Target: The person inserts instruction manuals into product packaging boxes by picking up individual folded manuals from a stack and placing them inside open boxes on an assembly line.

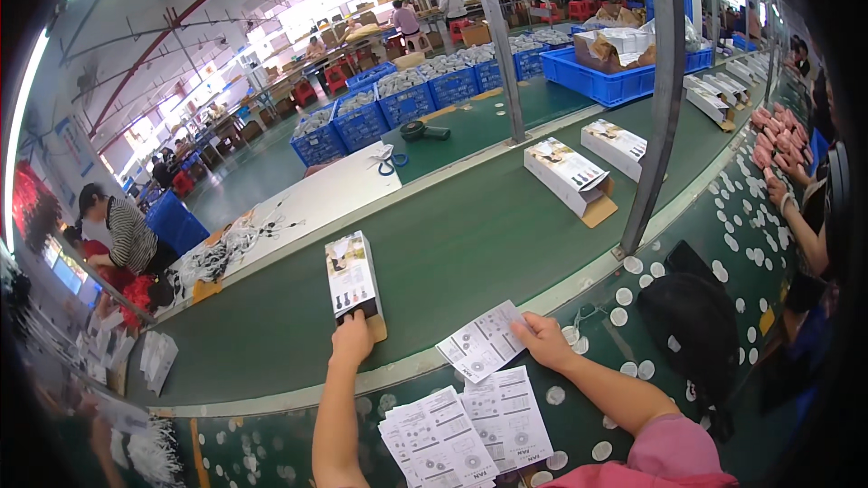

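White leaflet (481, 343) pinched in right hand (545, 343); left hand (353, 340) touching box (351, 273).

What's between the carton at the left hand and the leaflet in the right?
Just bare green belt between carton and leaflet; head view shows it.

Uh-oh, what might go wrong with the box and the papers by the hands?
The left hand is at the open end of the box, so the flap might bend. The right hand grips the leaflet only by one edge, so it could crease or slip. The left leaflet pile has uneven edges; sheets might slide off.
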